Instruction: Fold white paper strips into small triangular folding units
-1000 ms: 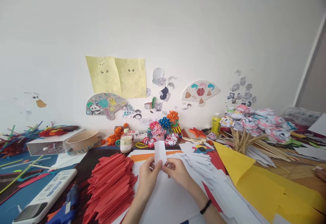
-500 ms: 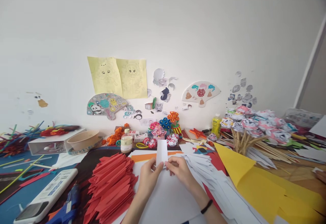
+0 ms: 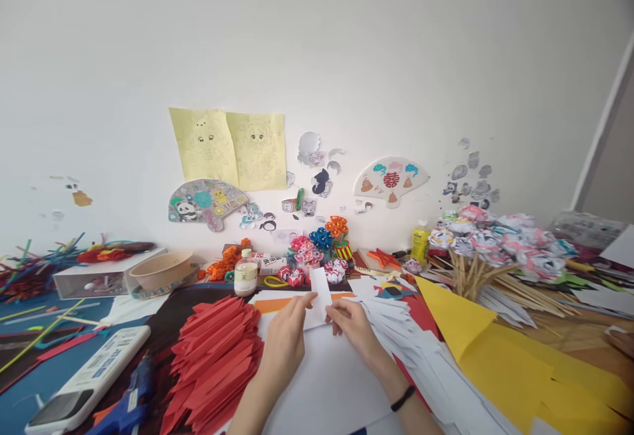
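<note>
A narrow strip of white paper [image 3: 320, 288] stands up between my hands, tilted slightly left at its top. My right hand [image 3: 351, 324] pinches its lower right edge between thumb and fingers. My left hand [image 3: 288, 325] is at the strip's left side, its fingers bent together and reaching toward the paper; whether they grip it is hard to see. White sheets [image 3: 327, 375] lie beneath both hands. Folded red paper pieces [image 3: 212, 362] are piled left of my left hand, and folded white strips [image 3: 421, 349] fan out right of my right hand.
On the left lie a blue glue gun [image 3: 131, 399] and a white power strip [image 3: 92, 375]. A small bottle [image 3: 246, 273] and craft flowers [image 3: 321, 240] stand at the back. Yellow paper [image 3: 520, 362] and wooden sticks [image 3: 465, 280] are on the right. Part of another person's hand [image 3: 621, 340] shows at the right edge.
My left hand has moved up and turned, its fingers now higher beside the strip. The strip has shifted slightly right and tilted. My right hand still holds it.
</note>
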A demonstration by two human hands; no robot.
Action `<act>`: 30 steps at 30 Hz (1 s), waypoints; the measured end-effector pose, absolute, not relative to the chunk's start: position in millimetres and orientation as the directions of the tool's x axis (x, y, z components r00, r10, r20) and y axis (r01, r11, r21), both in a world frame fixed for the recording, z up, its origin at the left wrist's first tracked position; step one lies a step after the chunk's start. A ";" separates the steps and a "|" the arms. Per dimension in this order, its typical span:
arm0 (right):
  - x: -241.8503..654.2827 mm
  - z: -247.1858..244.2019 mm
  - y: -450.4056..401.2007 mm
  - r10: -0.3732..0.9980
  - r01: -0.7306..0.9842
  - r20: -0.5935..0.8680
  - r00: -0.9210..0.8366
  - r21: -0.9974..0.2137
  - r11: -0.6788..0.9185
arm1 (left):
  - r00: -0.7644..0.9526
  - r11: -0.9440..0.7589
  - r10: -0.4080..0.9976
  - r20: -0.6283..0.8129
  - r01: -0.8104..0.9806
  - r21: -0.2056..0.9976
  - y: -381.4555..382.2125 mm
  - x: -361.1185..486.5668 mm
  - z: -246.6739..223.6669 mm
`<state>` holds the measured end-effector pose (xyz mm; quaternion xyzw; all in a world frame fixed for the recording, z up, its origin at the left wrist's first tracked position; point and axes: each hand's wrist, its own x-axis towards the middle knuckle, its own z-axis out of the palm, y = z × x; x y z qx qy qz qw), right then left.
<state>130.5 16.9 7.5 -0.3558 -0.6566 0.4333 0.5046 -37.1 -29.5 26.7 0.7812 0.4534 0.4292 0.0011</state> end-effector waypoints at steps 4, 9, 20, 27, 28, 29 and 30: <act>131.8 7.5 18.0 0.899 0.040 0.383 -0.214 -0.916 0.400 | 0.370 -0.566 0.604 0.706 0.822 0.054 -26.6 -40.5 20.4; 132.2 7.8 18.0 0.897 0.045 0.383 -0.221 -0.915 0.402 | 0.460 -0.566 0.532 0.711 0.818 -0.106 -23.9 -43.0 17.5; 127.2 8.0 13.9 0.899 -0.132 0.322 -0.297 -0.946 0.295 | 0.206 -0.552 0.686 0.698 0.773 0.314 -25.5 -37.1 24.4; 125.4 10.0 10.5 0.883 -0.210 0.330 -0.334 -0.939 0.271 | -0.101 -0.509 0.780 0.618 0.472 0.720 -22.6 -29.0 21.3; 125.2 10.0 10.4 0.883 -0.216 0.332 -0.331 -0.938 0.272 | -0.105 -0.492 0.802 0.588 0.441 0.750 -21.7 -28.7 20.2; 125.0 9.7 10.5 0.882 -0.218 0.333 -0.332 -0.937 0.272 | -0.091 -0.472 0.827 0.554 0.421 0.774 -20.7 -28.7 19.1; 124.9 9.4 10.5 0.881 -0.217 0.333 -0.335 -0.938 0.272 | -0.069 -0.451 0.851 0.521 0.413 0.791 -19.7 -28.9 18.1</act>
